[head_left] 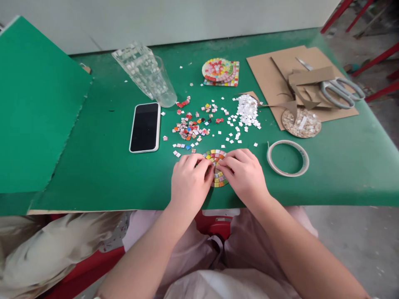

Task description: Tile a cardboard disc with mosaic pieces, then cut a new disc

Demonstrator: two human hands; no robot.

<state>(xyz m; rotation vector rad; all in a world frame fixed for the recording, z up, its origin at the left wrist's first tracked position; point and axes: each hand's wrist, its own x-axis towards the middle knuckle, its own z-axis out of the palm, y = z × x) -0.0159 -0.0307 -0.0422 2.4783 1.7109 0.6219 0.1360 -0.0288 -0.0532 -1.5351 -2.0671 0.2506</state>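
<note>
A round mosaic coaster (219, 180), with rings of yellow, green, orange and pink tiles, lies flat near the table's front edge. My left hand (191, 176) rests over its left side, thumb and fingers pinched together close to the centre. From the other side my right hand (245, 174) bends its fingers into a pinch at the same bare brown spot. Whatever sits between the fingertips is too small or hidden to name. Loose coloured tiles (190, 129) are scattered just beyond the coaster, and a heap of white tiles (247, 110) lies farther right.
Left of the tiles lie a phone (145, 128) and a clear cup (166, 89) with a tile-filled bag. Finished-looking mosaic pieces (218, 70) are stacked at the back. On the right are a tape roll (305, 160), cardboard (262, 68), scissors (338, 92) and a speckled disc (301, 126).
</note>
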